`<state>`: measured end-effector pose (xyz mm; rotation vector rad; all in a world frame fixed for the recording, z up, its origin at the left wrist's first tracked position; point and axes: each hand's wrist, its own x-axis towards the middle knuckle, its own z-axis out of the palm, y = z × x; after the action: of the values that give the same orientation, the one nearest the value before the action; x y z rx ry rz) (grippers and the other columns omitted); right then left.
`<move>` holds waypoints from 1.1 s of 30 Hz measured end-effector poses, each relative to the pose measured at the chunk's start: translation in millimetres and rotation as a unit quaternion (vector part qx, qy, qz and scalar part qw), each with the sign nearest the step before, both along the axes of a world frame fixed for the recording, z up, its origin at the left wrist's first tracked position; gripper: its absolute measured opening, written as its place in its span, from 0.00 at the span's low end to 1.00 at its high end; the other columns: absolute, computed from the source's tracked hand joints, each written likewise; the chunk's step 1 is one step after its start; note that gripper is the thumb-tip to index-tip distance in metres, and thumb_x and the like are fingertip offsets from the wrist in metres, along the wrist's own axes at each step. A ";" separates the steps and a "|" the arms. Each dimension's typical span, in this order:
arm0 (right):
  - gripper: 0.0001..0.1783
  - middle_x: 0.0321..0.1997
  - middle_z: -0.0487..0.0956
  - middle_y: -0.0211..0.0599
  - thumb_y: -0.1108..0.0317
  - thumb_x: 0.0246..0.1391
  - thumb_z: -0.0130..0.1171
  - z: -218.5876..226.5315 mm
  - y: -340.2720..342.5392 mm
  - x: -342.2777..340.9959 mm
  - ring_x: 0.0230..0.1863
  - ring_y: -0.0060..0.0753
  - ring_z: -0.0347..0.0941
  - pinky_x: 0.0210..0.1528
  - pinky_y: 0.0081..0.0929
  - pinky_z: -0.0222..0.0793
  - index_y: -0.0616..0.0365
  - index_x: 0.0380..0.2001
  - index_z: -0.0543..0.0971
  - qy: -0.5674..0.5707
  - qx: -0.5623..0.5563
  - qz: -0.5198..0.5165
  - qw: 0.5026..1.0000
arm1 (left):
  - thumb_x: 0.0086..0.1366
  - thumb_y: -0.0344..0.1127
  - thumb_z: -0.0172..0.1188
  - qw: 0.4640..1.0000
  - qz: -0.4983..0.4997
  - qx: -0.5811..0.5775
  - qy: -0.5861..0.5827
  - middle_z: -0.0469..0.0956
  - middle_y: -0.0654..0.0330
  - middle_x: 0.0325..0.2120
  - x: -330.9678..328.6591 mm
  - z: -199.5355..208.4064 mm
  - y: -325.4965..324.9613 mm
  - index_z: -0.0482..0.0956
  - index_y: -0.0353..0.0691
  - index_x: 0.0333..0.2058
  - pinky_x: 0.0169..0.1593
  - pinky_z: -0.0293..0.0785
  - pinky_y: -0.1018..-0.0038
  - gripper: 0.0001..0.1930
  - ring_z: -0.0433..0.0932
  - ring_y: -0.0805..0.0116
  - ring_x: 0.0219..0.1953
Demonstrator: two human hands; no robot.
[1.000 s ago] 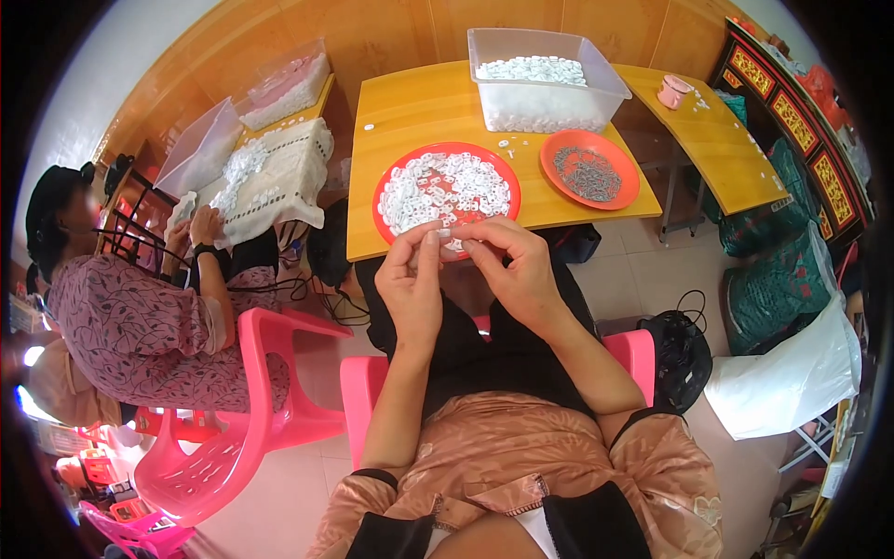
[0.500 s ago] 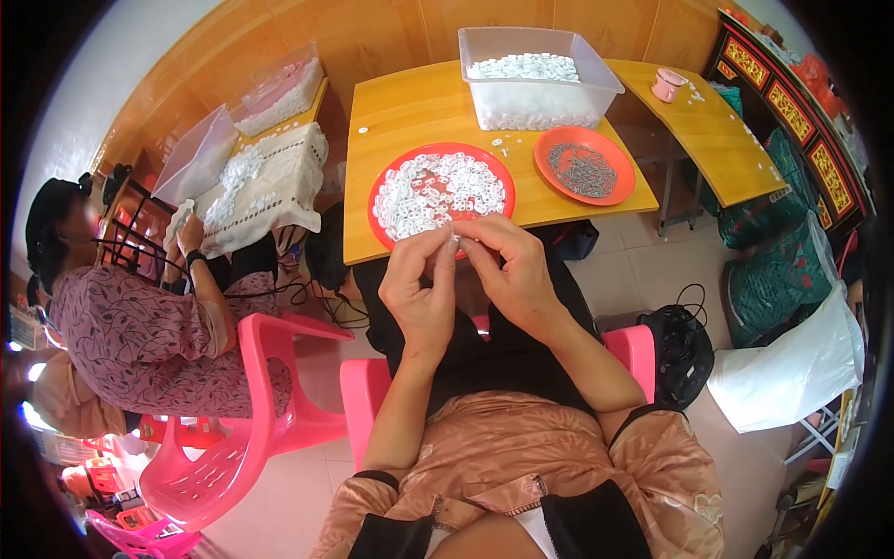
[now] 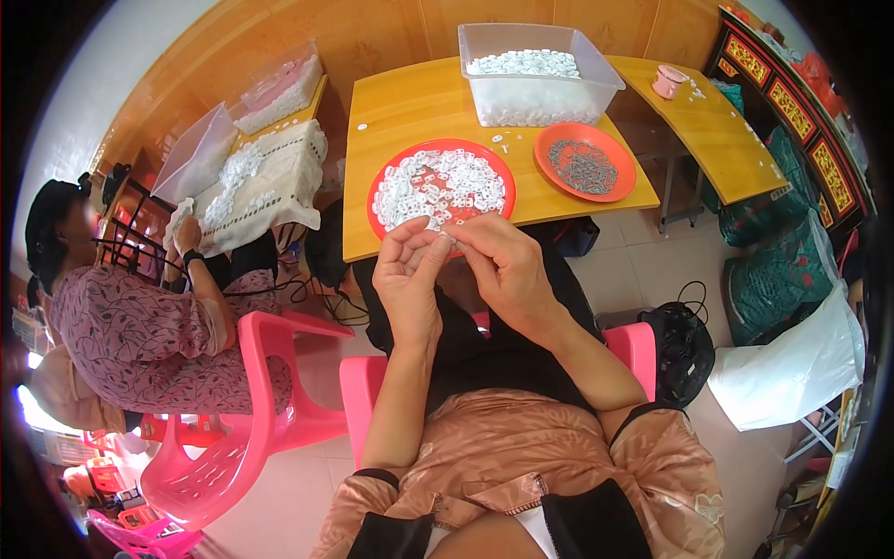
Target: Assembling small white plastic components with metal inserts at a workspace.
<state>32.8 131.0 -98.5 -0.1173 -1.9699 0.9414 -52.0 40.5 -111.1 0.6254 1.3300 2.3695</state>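
My left hand [image 3: 408,279] and my right hand [image 3: 506,268] meet at the fingertips over the table's front edge. Pinched between them is a small white plastic piece [image 3: 446,235], mostly covered by the fingers. Just beyond lies a red plate [image 3: 509,191] spread with many small white plastic pieces [image 3: 402,191], each with holes in it. To its right, an orange plate [image 3: 618,191] holds a heap of thin grey metal pieces [image 3: 582,168], too small to tell their exact kind.
A clear plastic bin [image 3: 540,93] of white pieces stands at the table's back. On my left a person [image 3: 158,335] works at a cloth-covered table [image 3: 289,163]. A pink cup [image 3: 668,82] sits on the right-hand table. Green sacks [image 3: 778,284] and a white bag [image 3: 792,363] stand at right.
My left hand has turned and its fingers have fanned apart more, while the fingertips have moved slightly left. The small white piece stays pinched between both hands.
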 end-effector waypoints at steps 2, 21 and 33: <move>0.10 0.30 0.75 0.42 0.80 0.48 0.53 0.8 0.9 1.0 0.32 0.44 0.73 0.34 0.32 0.69 0.63 0.36 0.77 0.000 0.001 0.002 1.000 | 0.56 0.22 0.60 1.000 -0.012 -0.003 -0.008 0.77 0.60 0.31 -1.6 0.6 -2.4 0.73 0.33 0.41 0.38 0.74 0.81 0.13 0.76 0.76 0.32; 0.13 0.27 0.76 0.38 0.80 0.50 0.53 9.9 2.4 4.6 0.25 0.23 0.74 0.29 0.19 0.69 0.62 0.41 0.76 0.002 -0.132 0.039 0.990 | 0.55 0.20 0.59 0.996 -0.074 -0.028 -0.038 0.78 0.57 0.35 -3.6 10.9 -10.2 0.76 0.29 0.40 0.45 0.72 0.80 0.12 0.76 0.73 0.38; 0.15 0.26 0.76 0.36 0.80 0.51 0.52 9.4 2.1 5.7 0.23 0.20 0.71 0.27 0.17 0.68 0.63 0.44 0.73 0.001 -0.156 0.056 0.986 | 0.55 0.19 0.58 0.996 -0.068 -0.053 -0.019 0.76 0.61 0.35 -2.0 13.4 -9.2 0.77 0.29 0.39 0.45 0.71 0.80 0.11 0.75 0.75 0.37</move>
<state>38.5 133.1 -89.1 -0.1838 -1.8298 1.3181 -54.0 31.3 -97.7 0.6160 1.3422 2.1779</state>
